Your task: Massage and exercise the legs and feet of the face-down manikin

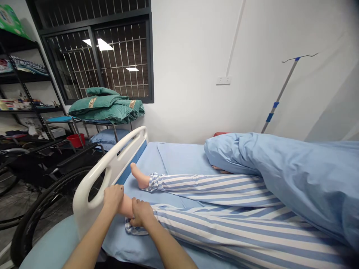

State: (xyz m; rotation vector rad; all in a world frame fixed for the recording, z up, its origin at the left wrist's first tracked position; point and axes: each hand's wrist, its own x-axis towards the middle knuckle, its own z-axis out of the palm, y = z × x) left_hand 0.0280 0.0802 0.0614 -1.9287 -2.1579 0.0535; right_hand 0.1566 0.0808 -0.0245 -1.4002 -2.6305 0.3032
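A figure in blue-and-white striped trousers [213, 226] lies on the bed, legs stretched toward the footboard. My left hand [113, 196] is closed around the toe end of the nearer foot [126, 206]. Around the ankle of that same leg, my right hand [141, 212] is wrapped, just beside the checked trouser cuff [136, 228]. The toes are hidden behind my left fingers. Beyond my hands, the farther foot [139, 177] rests on the sheet with its toes pointing up. A light blue quilt [280, 168] covers the upper body.
The white footboard [112, 157] stands close to my left hand. A wheelchair [56, 179] is beyond it. Green folded bedding [108, 106] lies under the window. An IV pole [280, 95] rises behind the bed [182, 155]. Black shelves [25, 76] line the left side.
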